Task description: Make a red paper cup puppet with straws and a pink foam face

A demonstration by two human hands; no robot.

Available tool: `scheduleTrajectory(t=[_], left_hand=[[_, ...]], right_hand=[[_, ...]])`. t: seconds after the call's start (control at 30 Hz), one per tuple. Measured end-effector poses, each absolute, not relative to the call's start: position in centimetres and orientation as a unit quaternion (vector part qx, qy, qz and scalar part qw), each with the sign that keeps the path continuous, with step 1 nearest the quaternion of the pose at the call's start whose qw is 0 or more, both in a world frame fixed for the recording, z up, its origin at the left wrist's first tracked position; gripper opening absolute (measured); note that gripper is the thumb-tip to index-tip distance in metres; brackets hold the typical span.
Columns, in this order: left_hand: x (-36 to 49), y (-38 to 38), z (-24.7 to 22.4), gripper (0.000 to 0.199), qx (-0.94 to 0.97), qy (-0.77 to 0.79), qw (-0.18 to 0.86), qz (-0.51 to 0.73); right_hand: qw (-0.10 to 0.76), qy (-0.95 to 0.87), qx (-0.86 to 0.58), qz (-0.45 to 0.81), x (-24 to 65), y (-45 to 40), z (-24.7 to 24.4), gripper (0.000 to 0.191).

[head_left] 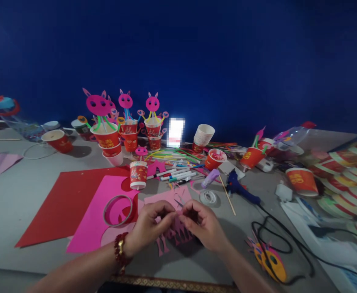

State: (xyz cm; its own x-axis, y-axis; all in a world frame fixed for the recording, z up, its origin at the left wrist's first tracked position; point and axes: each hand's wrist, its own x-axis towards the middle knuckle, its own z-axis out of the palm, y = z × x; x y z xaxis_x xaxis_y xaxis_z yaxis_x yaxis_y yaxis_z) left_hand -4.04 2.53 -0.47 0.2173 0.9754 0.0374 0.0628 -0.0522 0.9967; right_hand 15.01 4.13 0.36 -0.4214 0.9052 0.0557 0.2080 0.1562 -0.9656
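My left hand (154, 221) and my right hand (201, 224) meet above the table, fingertips almost touching. Each one pinches with thumb and forefinger; whatever lies between them is too small or hidden to make out. Beneath them is a light pink paper sheet (183, 192) with a wavy cut lower edge (163, 245), partly covered by my hands. A pair of scissors (179, 202) lies on that sheet just beyond my fingertips. Right of it rests a roll of clear tape (203, 197). A wide tape ring (105, 211) lies left of my left hand on a magenta sheet (85, 230).
A red sheet (48, 211) spreads at left. Behind stand decorated red paper cups (107, 140), one single cup (138, 176), markers (178, 176) and pipe cleaners (172, 154). At right lie a blue glue gun (242, 189), its black cord (288, 240) and a wooden stick (227, 196).
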Motion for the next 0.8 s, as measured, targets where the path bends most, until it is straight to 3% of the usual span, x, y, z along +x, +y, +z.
scheduleTrajectory(t=[0.2,0.43,0.8], left_hand=[[-3.7,2.6,-0.2,0.024,0.544,0.442,0.561,0.440],[-3.6,3.0,-1.0,0.034,0.439,0.387,0.686,0.433],[-3.8,3.2,-1.0,0.032,0.411,0.394,0.682,0.460]], right_hand=[[0.351,-0.661,-0.406,0.525,15.2,3.8,-0.1,0.024],[0.364,-0.618,-0.416,0.559,15.2,4.1,-0.3,0.029],[0.400,-0.513,-0.448,0.613,15.7,4.4,-0.2,0.038]])
